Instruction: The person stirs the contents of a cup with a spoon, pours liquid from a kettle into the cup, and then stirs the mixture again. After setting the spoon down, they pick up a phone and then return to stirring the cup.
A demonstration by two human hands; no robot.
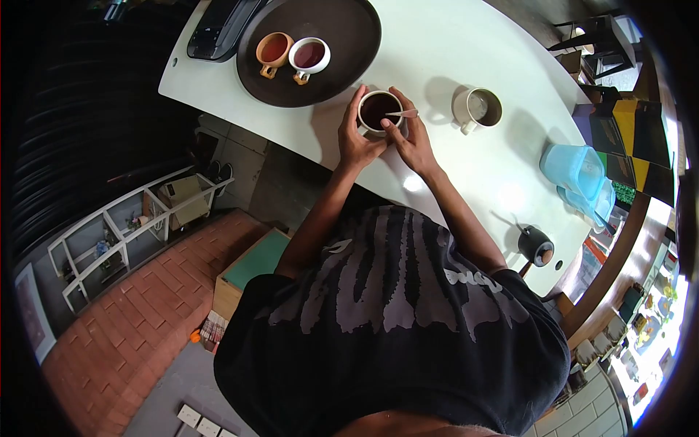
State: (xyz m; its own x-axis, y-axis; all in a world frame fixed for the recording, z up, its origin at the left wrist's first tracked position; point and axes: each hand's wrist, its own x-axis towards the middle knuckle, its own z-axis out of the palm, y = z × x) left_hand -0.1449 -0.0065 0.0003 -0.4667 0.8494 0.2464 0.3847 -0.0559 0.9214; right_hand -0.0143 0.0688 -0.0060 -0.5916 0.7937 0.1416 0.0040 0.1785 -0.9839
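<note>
While the pale lettering on the black shirt (397, 328) is too folded and small to read, no brand or label can be made out on the cups either. Three cups with liquid in them are in view. The large cup (379, 111) stands on the white desk (466, 44) in front of the person and holds a very dark liquid. One spoon (409, 113) leans in it, its handle over the right side of the rim. The left hand (356, 140) has its fingers curved against the left side of the large cup; the right hand (415, 144) has its fingers along the right side and its thumb at the near rim, close to the spoon. Whether that thumb touches the spoon, I cannot tell.

The other two, a brown cup (274, 49) with orange-red liquid and a small white cup (309, 54) with dark red liquid, sit side by side on one dark tray (335, 36), left of the large cup. To the right stands one mug (478, 109); its contents are unclear. Farther right are light blue containers (573, 167) near the desk's edge and one black pot (536, 245). A black object (218, 29) lies beside the tray.
</note>
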